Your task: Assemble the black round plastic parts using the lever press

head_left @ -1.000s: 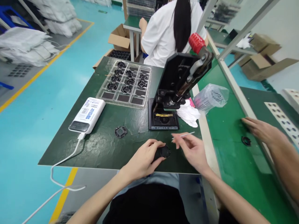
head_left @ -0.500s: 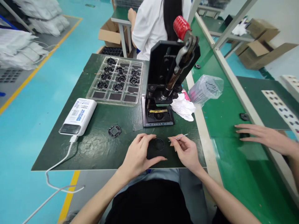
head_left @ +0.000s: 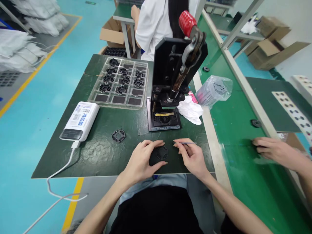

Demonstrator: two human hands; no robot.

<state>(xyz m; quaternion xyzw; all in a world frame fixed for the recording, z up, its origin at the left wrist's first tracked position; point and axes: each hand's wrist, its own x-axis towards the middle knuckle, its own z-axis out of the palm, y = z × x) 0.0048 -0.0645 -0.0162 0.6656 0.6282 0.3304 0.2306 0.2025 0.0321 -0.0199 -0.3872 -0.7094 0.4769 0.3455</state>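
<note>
My left hand [head_left: 142, 158] curves around a dark round part [head_left: 162, 152] low on the table, its thumb and fingers at the part's opposite edges. A darker patch surrounds this part; I cannot make out whether it is a pad or shadow. To the right, my right hand [head_left: 190, 156] pinches a thin metal rod [head_left: 187, 143], which lies almost level across the fingers. The rod's tip is close to the fingertips, apart from the round part. Another black ring-shaped part [head_left: 119, 136] lies on the table left of my hands.
Ahead stands a hand press [head_left: 168, 81] with a red handle [head_left: 187, 23]. A clear tray [head_left: 117, 100] holds several black parts. A white power bank [head_left: 80, 120], crumpled white cloth [head_left: 190, 110] and plastic bag [head_left: 214, 89] lie around. A co-worker's hand [head_left: 273, 148] is over the green belt [head_left: 243, 175].
My left hand and the round part have shifted slightly left. The rod in my right hand has turned from slanted to nearly level. The co-worker's hand has drawn its fingers together.
</note>
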